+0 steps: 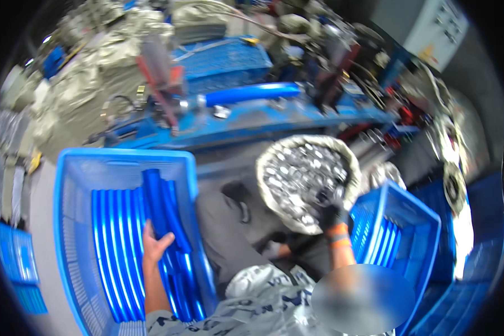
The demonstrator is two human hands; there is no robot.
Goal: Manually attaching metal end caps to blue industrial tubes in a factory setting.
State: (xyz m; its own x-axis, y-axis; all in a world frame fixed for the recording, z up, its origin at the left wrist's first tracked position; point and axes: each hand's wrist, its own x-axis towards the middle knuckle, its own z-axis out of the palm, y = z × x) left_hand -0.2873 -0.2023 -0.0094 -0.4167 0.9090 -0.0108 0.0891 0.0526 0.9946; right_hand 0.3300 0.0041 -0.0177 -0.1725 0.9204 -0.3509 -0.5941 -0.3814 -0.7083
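My left hand (157, 243) is bare and reaches into a blue plastic crate (126, 153). Its fingers and thumb close around a shiny blue tube (163, 215) that lies slantwise over a row of similar tubes (115, 246). My right hand (331, 215), in a black glove with an orange band at the wrist, dips into the near right side of a round cream sack (261, 168). Small shiny metal parts (299, 173) fill this sack. The gloved fingers are bent among them; what they hold is blurred and cannot be made out.
Ahead stands a blue workbench or machine (246, 124) with another blue tube (252, 94) lying across it. A second blue crate (411, 210) with tubes is at my right. Cream sacks (67, 89) are piled at the far left, and a grey cabinet (425, 33) stands far right.
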